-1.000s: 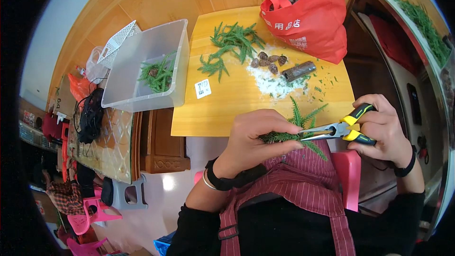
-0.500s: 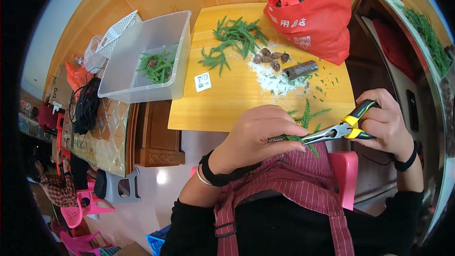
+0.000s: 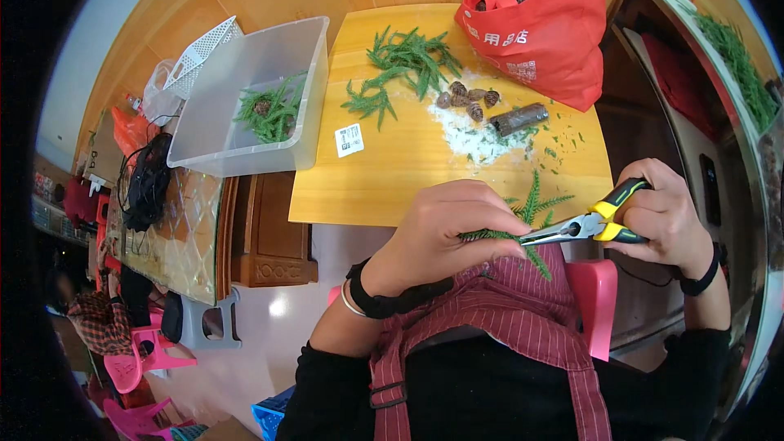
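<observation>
My left hand [image 3: 457,233] pinches a green artificial pine sprig [image 3: 533,202] between thumb and fingertips, in front of the near table edge. My right hand [image 3: 663,216] is closed round the yellow-and-black handles of long-nose pliers [image 3: 584,226]. The tips of the pliers reach the sprig right beside my left fingertips; whether the jaws are clamped on it I cannot make out. Beyond my hands on the yellow table [image 3: 367,196] lie small brown pine cones [image 3: 475,113], a dark brown cylinder [image 3: 519,120] and white flakes [image 3: 474,139]. More green sprigs [image 3: 414,60] are heaped farther back.
A red bag [image 3: 539,41] of pine cones stands at the table's back right. At the left, a clear plastic bin [image 3: 245,165] holds sprigs and a cone. A white label [image 3: 349,140] lies near it. Another person [image 3: 102,322] is at far left, by pink chairs.
The sprig has turned slightly, its upper tip shifting a little to the right. My right hand has moved very slightly; both hands keep their holds.
</observation>
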A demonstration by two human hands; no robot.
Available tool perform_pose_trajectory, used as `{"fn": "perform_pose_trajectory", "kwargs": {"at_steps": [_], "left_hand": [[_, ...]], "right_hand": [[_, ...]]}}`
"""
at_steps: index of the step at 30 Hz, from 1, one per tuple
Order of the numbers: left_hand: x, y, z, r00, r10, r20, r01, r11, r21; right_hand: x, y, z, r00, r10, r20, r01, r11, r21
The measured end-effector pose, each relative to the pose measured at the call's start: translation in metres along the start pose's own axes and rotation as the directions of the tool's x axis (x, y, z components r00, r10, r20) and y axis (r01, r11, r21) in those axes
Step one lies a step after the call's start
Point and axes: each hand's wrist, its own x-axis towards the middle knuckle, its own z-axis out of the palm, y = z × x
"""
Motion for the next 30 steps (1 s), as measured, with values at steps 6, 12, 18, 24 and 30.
{"fn": "perform_pose_trajectory", "kwargs": {"at_steps": [6,12,18,24,30], "left_hand": [[0.001,0.0,0.001,1.0,0.008,-0.002,-0.008,1.0,-0.009],[0.002,0.001,0.003,1.0,0.018,-0.013,-0.018,0.999,-0.031],[0.0,-0.001,0.005,0.996,0.02,-0.085,-0.009,0.992,0.127],[-0.001,0.0,0.009,0.977,0.144,-0.155,-0.083,0.935,0.345],[-0.001,-0.001,0.009,0.977,0.132,-0.166,-0.07,0.938,0.339]], "right_hand": [[-0.003,0.0,0.001,0.999,-0.021,-0.029,0.021,1.0,0.017],[-0.005,-0.004,-0.002,0.999,-0.018,-0.048,0.016,0.999,-0.035],[-0.003,-0.004,0.0,0.998,0.064,-0.003,-0.064,0.997,-0.04],[-0.012,-0.001,0.006,0.992,0.118,-0.038,-0.121,0.989,-0.083],[-0.009,-0.002,0.01,0.994,0.109,-0.031,-0.11,0.993,-0.042]]}}
